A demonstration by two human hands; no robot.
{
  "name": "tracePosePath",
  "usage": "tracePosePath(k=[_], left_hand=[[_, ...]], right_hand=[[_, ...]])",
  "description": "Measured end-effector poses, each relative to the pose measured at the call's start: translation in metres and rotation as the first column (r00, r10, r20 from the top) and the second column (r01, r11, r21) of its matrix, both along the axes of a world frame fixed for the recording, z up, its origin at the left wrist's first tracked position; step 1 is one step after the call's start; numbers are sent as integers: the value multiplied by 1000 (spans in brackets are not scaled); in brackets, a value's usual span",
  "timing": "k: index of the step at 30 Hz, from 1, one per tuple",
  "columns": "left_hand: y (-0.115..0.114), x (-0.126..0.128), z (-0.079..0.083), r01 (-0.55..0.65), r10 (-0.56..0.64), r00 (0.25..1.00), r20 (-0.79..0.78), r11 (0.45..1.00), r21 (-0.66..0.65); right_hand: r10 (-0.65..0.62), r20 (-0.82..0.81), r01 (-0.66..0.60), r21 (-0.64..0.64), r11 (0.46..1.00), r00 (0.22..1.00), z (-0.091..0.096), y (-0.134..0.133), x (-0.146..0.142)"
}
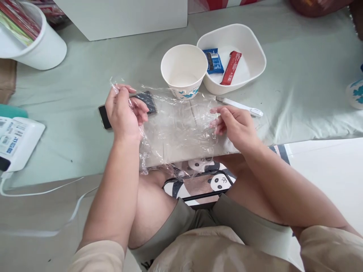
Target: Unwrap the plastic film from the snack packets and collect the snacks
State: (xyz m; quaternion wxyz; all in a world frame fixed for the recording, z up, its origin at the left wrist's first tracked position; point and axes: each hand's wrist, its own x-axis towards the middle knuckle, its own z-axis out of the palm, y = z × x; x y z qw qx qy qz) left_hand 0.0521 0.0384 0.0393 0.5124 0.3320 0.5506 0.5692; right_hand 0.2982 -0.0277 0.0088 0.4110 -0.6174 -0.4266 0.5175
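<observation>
A crinkled sheet of clear plastic wrap (178, 128) stretches between my two hands above the front edge of the bed-like surface. My left hand (121, 109) grips its left side, with some film poking up past the fingers. At the other side, my right hand (234, 122) pinches the film between thumb and fingers. Under and behind my left hand lies a dark phone (146, 100), partly covered. A paper cup (184, 71) with blue print stands just beyond the film. Close by my right hand is a white utility knife (241, 105).
A white tub (255, 71) holds a blue packet (214, 60) and a red wrapped bar (231, 68). At the upper left is a white bin (53, 49) with wrappers. A white device (25, 139) with a cable sits left. A panda-print case (204, 187) lies between my legs.
</observation>
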Motion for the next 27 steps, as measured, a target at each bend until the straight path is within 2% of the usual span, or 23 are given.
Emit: tracePosePath(k=[3, 6, 9, 11, 14, 16, 19, 21, 22, 24, 26, 27], left_hand=[[4, -1, -4, -30, 32, 998, -47, 999, 43], [5, 3, -9, -39, 44, 997, -63, 996, 82], [5, 5, -11, 19, -11, 997, -77, 995, 95], [4, 4, -10, 19, -11, 996, -85, 996, 92], [5, 1, -9, -16, 23, 995, -96, 997, 80], [6, 0, -8, -61, 68, 992, -110, 996, 70], [6, 2, -2, -127, 132, 985, -113, 991, 46], [4, 4, 5, -168, 167, 984, -65, 986, -10], [3, 4, 10, -185, 184, 982, -32, 981, -52], [-1, 4, 18, -215, 220, 975, 24, 968, -132], [-5, 4, 24, -238, 246, 968, 39, 959, -152], [-7, 3, 26, -255, 263, 964, 39, 957, -140]], right_hand=[[3, -218, -19, -73, 997, 976, 2, 0, 0], [44, -465, -129, -151, 980, 884, 4, -1, -5], [94, -581, -210, -134, 969, 808, 7, -2, -11], [100, -618, -207, -104, 973, 780, 8, -2, -13], [33, -633, -121, -96, 988, 773, 11, 1, -10], [-48, -618, -10, -90, 996, 785, 12, 4, -4], [-171, -611, 183, -44, 982, 773, 12, 6, 0], [-215, -614, 235, -49, 971, 759, 12, 3, -4], [-205, -607, 204, -72, 976, 768, 12, 0, -7], [-110, -568, 34, -143, 989, 815, 11, -8, -13], [13, -524, -125, -179, 976, 851, 11, -16, -16], [36, -507, -140, -169, 976, 861, 11, -19, -15]])
